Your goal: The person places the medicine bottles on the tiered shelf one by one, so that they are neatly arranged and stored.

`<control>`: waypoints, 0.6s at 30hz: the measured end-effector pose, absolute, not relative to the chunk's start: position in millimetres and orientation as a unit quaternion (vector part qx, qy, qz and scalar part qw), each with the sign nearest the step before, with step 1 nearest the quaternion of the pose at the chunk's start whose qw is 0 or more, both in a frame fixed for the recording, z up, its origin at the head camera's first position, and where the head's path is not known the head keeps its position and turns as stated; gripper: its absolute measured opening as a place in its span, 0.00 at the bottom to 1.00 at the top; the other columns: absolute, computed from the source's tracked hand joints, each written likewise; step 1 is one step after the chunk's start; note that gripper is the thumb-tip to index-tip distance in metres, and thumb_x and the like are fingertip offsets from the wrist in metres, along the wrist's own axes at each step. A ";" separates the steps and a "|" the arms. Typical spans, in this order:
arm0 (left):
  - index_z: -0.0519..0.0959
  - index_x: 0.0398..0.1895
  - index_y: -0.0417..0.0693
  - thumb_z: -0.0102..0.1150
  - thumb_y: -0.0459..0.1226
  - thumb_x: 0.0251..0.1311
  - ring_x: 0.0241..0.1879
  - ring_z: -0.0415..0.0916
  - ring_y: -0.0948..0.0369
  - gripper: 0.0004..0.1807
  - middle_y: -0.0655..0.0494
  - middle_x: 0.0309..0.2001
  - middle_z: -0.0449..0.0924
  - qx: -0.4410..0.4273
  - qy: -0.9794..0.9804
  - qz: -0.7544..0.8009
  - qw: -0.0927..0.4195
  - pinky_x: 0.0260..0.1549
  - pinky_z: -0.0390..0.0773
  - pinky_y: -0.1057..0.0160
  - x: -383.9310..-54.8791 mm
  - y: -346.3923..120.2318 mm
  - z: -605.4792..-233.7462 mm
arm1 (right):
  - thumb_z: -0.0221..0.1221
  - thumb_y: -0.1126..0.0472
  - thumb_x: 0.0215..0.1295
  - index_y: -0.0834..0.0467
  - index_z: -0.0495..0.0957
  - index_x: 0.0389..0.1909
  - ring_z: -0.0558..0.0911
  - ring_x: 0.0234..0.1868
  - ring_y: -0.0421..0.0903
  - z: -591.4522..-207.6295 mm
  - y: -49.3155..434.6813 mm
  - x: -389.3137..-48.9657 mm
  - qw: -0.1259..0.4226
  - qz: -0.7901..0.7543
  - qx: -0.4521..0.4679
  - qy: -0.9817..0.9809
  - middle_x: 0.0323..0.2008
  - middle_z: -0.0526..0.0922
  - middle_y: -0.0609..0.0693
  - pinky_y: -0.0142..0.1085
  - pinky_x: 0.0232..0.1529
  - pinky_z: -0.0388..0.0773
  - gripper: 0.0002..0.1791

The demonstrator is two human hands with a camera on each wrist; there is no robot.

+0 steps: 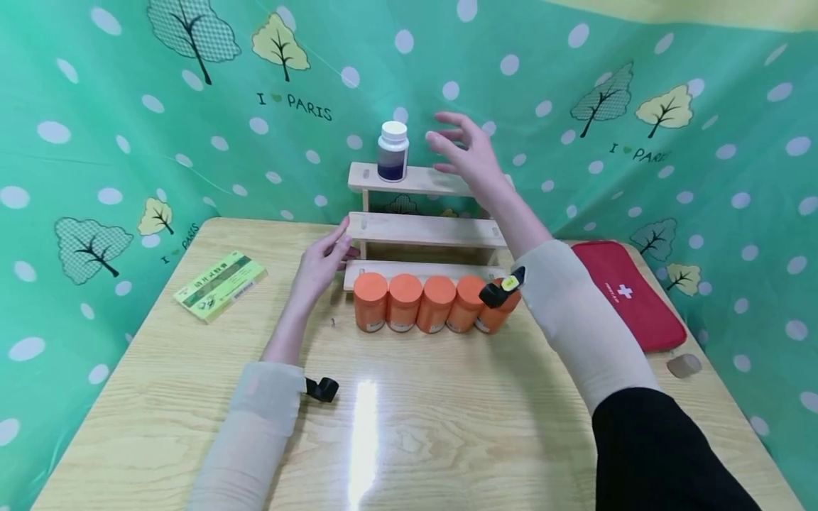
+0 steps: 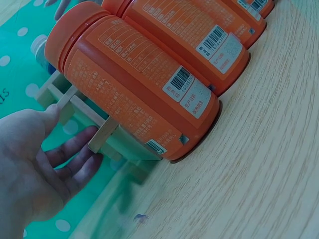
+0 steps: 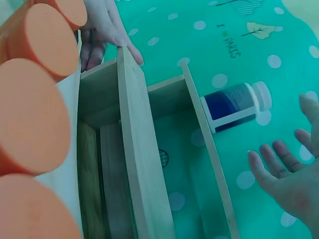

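Observation:
A three-tier wooden rack [image 1: 422, 228] stands toward the back of the table. My left hand [image 1: 322, 264] grips its left end at the middle tier, thumb above and fingers lower, as the left wrist view also shows. On the top tier, near the left end, stands a white-capped bottle [image 1: 393, 152], its lower part dark blue. My right hand [image 1: 469, 152] hovers in the air right of this bottle, fingers spread and slightly bent, touching nothing. Several orange lidded jars [image 1: 404, 304] stand upright in a row in front of the bottom tier; my right wrist partly covers the rightmost.
A green-and-yellow box [image 1: 220, 287] lies on the table at left. To the right lie a red first-aid pouch [image 1: 629, 294] and a small greyish-brown object [image 1: 684, 365]. A green patterned cloth [image 1: 255, 156] hangs behind and around the table [image 1: 447, 426].

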State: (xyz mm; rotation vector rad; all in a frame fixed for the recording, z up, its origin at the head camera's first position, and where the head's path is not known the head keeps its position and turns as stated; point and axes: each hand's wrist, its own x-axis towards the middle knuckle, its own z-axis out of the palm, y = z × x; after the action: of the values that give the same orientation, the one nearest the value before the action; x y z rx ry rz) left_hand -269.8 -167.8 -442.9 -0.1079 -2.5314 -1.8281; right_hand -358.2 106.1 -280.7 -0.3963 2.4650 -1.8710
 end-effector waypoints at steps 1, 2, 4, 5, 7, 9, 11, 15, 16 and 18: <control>0.61 0.76 0.80 0.48 0.58 0.76 0.61 0.80 0.43 0.27 0.45 0.75 0.70 -0.035 -0.811 -0.583 0.010 0.62 0.83 0.44 -269.3 -168.0 -442.7 | 0.63 0.44 0.70 0.42 0.66 0.75 0.76 0.69 0.48 -281.8 109.2 -354.7 0.007 -0.603 -0.130 0.787 0.72 0.72 0.52 0.46 0.66 0.82 0.34; 0.61 0.76 0.80 0.48 0.58 0.76 0.62 0.80 0.44 0.28 0.45 0.75 0.69 -0.035 -0.813 -0.581 0.013 0.62 0.82 0.44 -268.9 -168.1 -442.6 | 0.63 0.44 0.70 0.42 0.66 0.75 0.77 0.68 0.49 -282.9 111.8 -351.1 0.006 -0.607 -0.130 0.784 0.71 0.72 0.52 0.47 0.66 0.82 0.34; 0.61 0.77 0.79 0.48 0.58 0.76 0.63 0.78 0.44 0.28 0.46 0.76 0.68 -0.036 -0.815 -0.578 0.016 0.62 0.82 0.44 -268.2 -167.9 -442.6 | 0.64 0.44 0.70 0.44 0.66 0.75 0.78 0.68 0.52 -286.0 117.0 -343.7 0.003 -0.616 -0.134 0.776 0.70 0.73 0.54 0.48 0.66 0.81 0.34; 0.61 0.77 0.79 0.48 0.59 0.76 0.64 0.78 0.45 0.28 0.46 0.76 0.68 -0.036 -0.816 -0.577 0.016 0.61 0.82 0.44 -267.9 -167.7 -442.7 | 0.64 0.45 0.70 0.44 0.66 0.75 0.78 0.67 0.53 -287.8 119.4 -339.8 0.001 -0.620 -0.137 0.773 0.69 0.74 0.54 0.49 0.66 0.81 0.35; 0.61 0.77 0.78 0.48 0.59 0.76 0.65 0.77 0.45 0.28 0.48 0.78 0.66 -0.036 -0.817 -0.576 0.016 0.61 0.82 0.45 -267.6 -167.0 -443.4 | 0.64 0.46 0.70 0.46 0.66 0.75 0.79 0.66 0.56 -291.7 124.4 -331.7 -0.003 -0.622 -0.145 0.770 0.68 0.75 0.56 0.50 0.66 0.82 0.35; 0.61 0.77 0.77 0.48 0.59 0.75 0.64 0.78 0.45 0.29 0.47 0.77 0.67 -0.037 -0.815 -0.578 0.016 0.60 0.83 0.45 -267.3 -166.2 -444.2 | 0.64 0.47 0.71 0.47 0.67 0.75 0.79 0.65 0.56 -295.6 129.3 -323.5 -0.006 -0.617 -0.152 0.772 0.67 0.75 0.58 0.49 0.65 0.82 0.34; 0.61 0.77 0.77 0.48 0.59 0.76 0.63 0.79 0.45 0.29 0.47 0.76 0.67 -0.037 -0.818 -0.573 0.019 0.60 0.84 0.46 -266.8 -165.8 -444.7 | 0.63 0.47 0.72 0.47 0.67 0.74 0.81 0.64 0.55 -299.2 134.9 -315.6 -0.010 -0.610 -0.162 0.776 0.66 0.76 0.59 0.47 0.64 0.83 0.33; 0.62 0.77 0.77 0.48 0.59 0.75 0.61 0.81 0.46 0.29 0.46 0.74 0.71 -0.034 -0.818 -0.574 0.023 0.59 0.85 0.46 -265.0 -165.8 -443.4 | 0.61 0.47 0.73 0.46 0.68 0.73 0.82 0.62 0.53 -306.7 146.6 -300.1 -0.015 -0.603 -0.180 0.777 0.65 0.77 0.61 0.42 0.62 0.85 0.30; 0.62 0.77 0.77 0.48 0.59 0.75 0.61 0.81 0.46 0.29 0.46 0.74 0.70 -0.034 -0.818 -0.574 0.024 0.58 0.85 0.46 -264.5 -165.9 -442.7 | 0.61 0.48 0.74 0.46 0.68 0.73 0.82 0.61 0.52 -308.5 149.4 -296.3 -0.017 -0.601 -0.183 0.778 0.64 0.78 0.61 0.40 0.61 0.85 0.30; 0.62 0.77 0.77 0.49 0.59 0.75 0.59 0.82 0.45 0.29 0.46 0.74 0.70 -0.034 -0.814 -0.580 0.025 0.58 0.85 0.46 -264.3 -166.1 -441.1 | 0.61 0.48 0.74 0.46 0.69 0.73 0.83 0.60 0.48 -312.1 154.8 -288.9 -0.019 -0.597 -0.187 0.780 0.63 0.79 0.60 0.38 0.59 0.86 0.29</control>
State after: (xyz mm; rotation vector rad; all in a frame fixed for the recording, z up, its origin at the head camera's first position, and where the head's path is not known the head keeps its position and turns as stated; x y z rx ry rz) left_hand -264.3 -166.1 -441.1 -0.1053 -2.5169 -1.7932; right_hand -288.9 154.8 -312.1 -0.5942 2.4790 -1.8993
